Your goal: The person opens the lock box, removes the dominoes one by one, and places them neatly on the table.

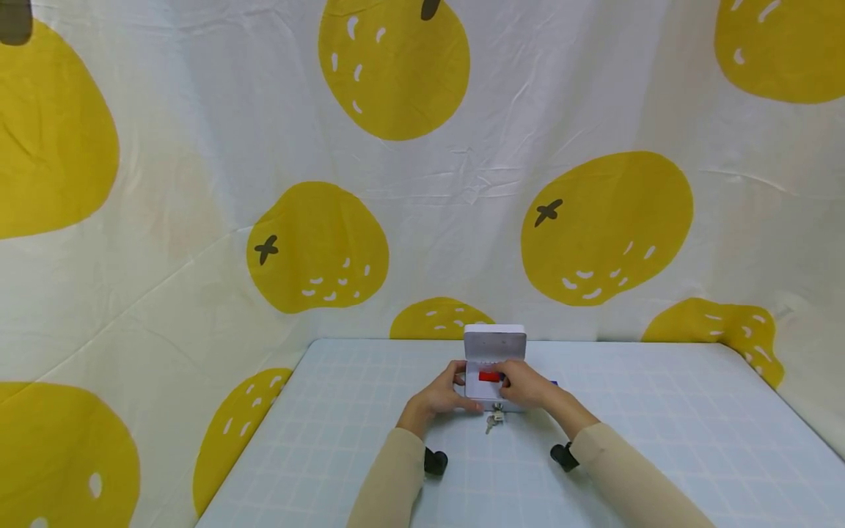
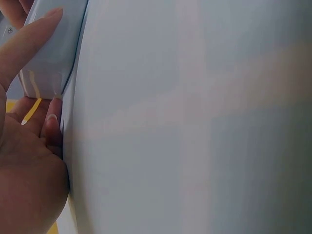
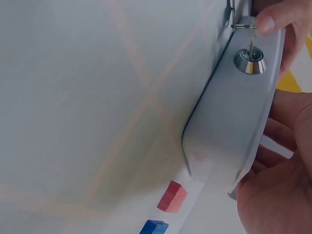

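A small white metal cash box (image 1: 472, 383) stands on the table with its lid (image 1: 495, 345) raised. A key sits in the lock (image 3: 249, 61) on its front, and another key (image 1: 490, 423) hangs below. My left hand (image 1: 441, 391) grips the box's left end, thumb along the front, fingers round the side. Inside lies a red block (image 1: 489, 376). My right hand (image 1: 524, 383) reaches over the right wall with bent fingers inside, close by the red block. The box wall hides those fingertips in the right wrist view, so whether they pinch anything is unclear.
Right of the box, another red block (image 3: 172, 197) and a blue block (image 3: 154, 227) lie on the table. A pale checked cloth (image 1: 317, 440) covers the tabletop. Behind it hangs a white curtain (image 1: 462, 220) printed with yellow fruit.
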The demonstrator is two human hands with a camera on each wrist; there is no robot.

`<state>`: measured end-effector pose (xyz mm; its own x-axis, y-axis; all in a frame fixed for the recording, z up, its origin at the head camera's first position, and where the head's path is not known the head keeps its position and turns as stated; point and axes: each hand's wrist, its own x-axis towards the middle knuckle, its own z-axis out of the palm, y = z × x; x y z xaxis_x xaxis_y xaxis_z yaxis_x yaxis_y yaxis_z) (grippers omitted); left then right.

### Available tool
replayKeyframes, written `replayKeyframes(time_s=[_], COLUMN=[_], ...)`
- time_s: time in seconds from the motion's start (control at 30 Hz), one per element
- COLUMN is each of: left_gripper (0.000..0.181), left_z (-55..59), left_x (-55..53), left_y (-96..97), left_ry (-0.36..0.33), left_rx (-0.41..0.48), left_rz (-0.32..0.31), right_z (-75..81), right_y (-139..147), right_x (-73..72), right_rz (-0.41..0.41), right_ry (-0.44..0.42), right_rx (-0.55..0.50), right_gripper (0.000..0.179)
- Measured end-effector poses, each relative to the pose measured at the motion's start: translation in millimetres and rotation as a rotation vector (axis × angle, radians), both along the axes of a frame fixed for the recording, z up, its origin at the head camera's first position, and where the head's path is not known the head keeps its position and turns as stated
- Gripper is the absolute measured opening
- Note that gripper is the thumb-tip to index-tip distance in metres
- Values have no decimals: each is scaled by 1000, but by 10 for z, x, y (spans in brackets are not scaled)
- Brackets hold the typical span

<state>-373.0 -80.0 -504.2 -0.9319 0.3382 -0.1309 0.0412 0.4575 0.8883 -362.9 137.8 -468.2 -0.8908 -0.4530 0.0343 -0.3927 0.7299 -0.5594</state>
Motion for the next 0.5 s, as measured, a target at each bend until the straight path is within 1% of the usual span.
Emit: replayKeyframes(time_s=[0.27, 0.5], left_gripper=[86, 87], left_z=[-2, 6], left_x=[1, 13], left_y=[9, 7], left_ry=[5, 17], left_rx=[-2, -3], left_rz=[2, -9], right_z=[-15, -29], right_y=[-16, -41], right_x=[-21, -56], right_rz=[13, 22], right_ry=[-9, -26], right_rx=[-34, -43], right_gripper=[35, 36])
